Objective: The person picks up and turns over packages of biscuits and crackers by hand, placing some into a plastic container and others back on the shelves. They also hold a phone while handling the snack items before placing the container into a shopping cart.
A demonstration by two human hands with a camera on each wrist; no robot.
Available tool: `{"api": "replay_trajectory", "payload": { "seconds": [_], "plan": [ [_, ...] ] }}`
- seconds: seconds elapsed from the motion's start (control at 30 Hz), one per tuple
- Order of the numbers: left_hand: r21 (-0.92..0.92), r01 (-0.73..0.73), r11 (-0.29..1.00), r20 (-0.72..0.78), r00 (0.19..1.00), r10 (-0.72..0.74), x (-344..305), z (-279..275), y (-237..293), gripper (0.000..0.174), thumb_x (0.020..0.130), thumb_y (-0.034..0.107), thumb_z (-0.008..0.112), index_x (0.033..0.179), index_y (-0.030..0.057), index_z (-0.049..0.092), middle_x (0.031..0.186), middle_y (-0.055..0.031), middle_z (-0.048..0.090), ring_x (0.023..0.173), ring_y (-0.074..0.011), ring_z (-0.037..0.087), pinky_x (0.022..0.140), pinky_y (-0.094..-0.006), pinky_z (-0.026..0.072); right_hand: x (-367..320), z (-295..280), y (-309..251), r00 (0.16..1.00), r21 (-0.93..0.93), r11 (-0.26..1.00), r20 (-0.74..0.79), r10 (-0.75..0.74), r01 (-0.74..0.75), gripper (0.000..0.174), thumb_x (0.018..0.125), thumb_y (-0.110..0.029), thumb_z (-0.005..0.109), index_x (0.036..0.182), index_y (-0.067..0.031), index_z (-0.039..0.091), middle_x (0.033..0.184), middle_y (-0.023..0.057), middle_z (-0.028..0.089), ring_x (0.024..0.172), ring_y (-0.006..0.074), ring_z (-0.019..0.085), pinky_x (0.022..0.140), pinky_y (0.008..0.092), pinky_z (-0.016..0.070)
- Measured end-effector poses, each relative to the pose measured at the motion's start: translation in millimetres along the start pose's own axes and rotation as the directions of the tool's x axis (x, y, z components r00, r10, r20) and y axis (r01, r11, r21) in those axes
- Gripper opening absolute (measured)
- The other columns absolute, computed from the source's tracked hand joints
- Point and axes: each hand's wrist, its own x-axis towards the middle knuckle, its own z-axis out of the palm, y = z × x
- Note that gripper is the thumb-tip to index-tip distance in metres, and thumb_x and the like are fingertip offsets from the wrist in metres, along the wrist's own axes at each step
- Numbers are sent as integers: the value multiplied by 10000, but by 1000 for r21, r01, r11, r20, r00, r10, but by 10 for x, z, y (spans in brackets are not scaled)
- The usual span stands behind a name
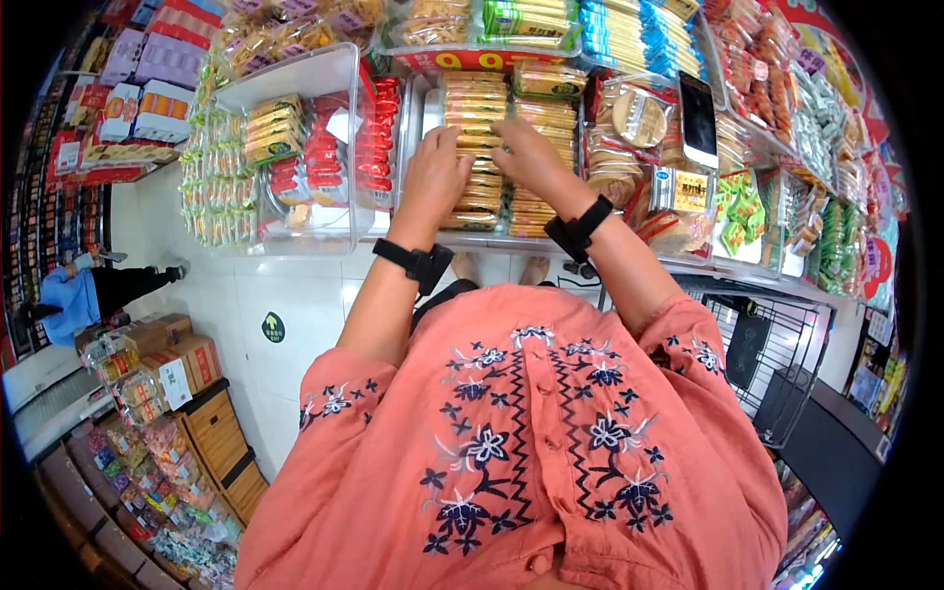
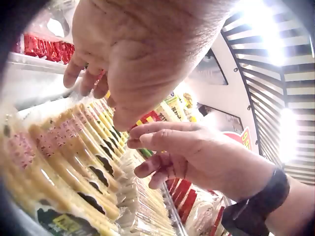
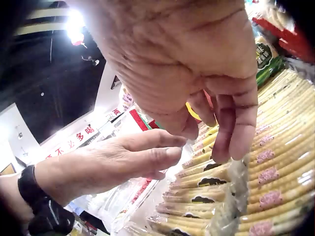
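Two rows of clear-wrapped biscuit packets [image 1: 476, 147] stand in a clear plastic bin, their yellow edges lined up. Over the left row is my left hand [image 1: 433, 177], its fingers loosely bent near the packet tops. My right hand [image 1: 536, 162] reaches in from the other side, fingertips close to the seam between the rows. In the left wrist view the left hand [image 2: 142, 59] hangs above the packets [image 2: 64, 147], nothing in its fingers. The right wrist view has the right hand's fingers [image 3: 241, 123] pointing down at the wrapper edges.
A phone [image 1: 698, 118] lies on round biscuit packs to the right. Left is a clear bin [image 1: 305, 236] of red and yellow packets. A wire shopping cart [image 1: 767, 354] stands at lower right. Another person [image 1: 74, 300] is in the aisle at far left.
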Motion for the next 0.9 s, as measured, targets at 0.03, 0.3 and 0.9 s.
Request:
{"api": "replay_trajectory", "payload": {
  "seconds": [0.03, 0.3, 0.9],
  "plan": [
    [17, -5, 1000, -15, 1000, 6, 52, 65, -27, 450, 883, 166, 713, 1278, 4, 569, 1198, -198, 619, 1092, -411, 591, 922, -483, 499, 49, -15, -40, 999, -27, 999, 32, 33, -33, 321, 869, -158, 653, 1125, 33, 621, 1081, 261, 621, 985, 451, 639, 865, 490, 516],
    [81, 80, 994, 136, 987, -91, 126, 76, -121, 492, 901, 197, 694, 1315, -20, 541, 1207, -258, 590, 1094, -440, 574, 965, -491, 475, 128, 91, -118, 998, -199, 978, 8, 64, -61, 208, 855, -139, 644, 1000, 11, 649, 1068, 256, 597, 879, 441, 671, 795, 510, 557],
    [148, 71, 987, 36, 996, -77, 447, 237, -164, 378, 912, 262, 694, 1218, 53, 621, 1222, -175, 590, 1113, -402, 581, 933, -499, 487, 108, 65, -115, 996, -263, 963, -35, -79, 67, 171, 856, -95, 616, 998, -9, 654, 1146, 266, 565, 798, 430, 675, 708, 503, 572]
  ]
}}
